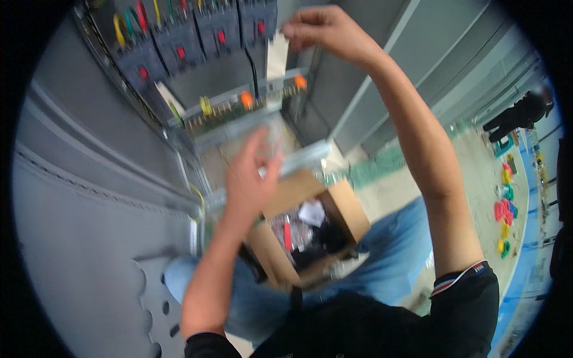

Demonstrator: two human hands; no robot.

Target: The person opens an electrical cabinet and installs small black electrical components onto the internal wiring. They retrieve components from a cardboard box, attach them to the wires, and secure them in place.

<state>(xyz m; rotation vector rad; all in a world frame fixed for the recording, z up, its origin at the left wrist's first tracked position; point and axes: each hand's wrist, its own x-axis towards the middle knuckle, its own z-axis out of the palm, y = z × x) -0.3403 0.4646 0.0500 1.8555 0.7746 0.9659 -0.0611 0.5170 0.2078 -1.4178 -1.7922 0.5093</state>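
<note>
— Well, first the right hand (307, 30)?

— Raised high, just beside the right end of a row of dark grey, block-shaped circuit breakers with red toggles (209, 30). Fingers curled in toward the thumb; cannot tell of any small thing pinched there, nor of contact with the row.

— And that row, where exactly?

— Across the upper left, inside a tall grey sheet-metal cabinet (89, 137), with a thin black cable (252, 71) hanging down from the underside.

— Now the left hand (250, 179)?

— Released, blurred, fingers loosely spread in the air. Lower than the breakers, near a pale metal bar (307, 156); cannot tell about touching.

— Anything between?

— Yes, a narrow crossrail of small fittings (224, 111), with round orange knobs (247, 99) on top.

— And below the hands?

— An open brown cardboard box (353, 209) between legs in blue denim trousers (391, 238). Inside, a slim red object (287, 235), a crumpled white sheet (311, 213), some black pieces (325, 238).

— Farther off, to the right?

— A person in dark clothes (519, 113), near brightly coloured bundles (506, 210) on a pale floor (471, 197).
</note>
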